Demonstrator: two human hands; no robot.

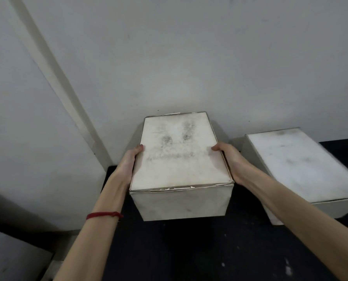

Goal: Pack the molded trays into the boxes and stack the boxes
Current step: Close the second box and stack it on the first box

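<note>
The closed white box [179, 157] sits between our palms at the centre of the black counter [209, 250], close to the grey wall [169, 57]. Our left hand [128, 163] presses its left side, our right hand [229, 161] its right, thumbs hooked over the smudged lid, each grip clasping it. A second closed box [302, 169] lies just beside, rightward.

Two hands, left hand [128, 163] and right hand [231, 159], hold the white box [179, 157] by its sides. Another box [302, 165] sits near the black table's [209, 250] right edge.
</note>
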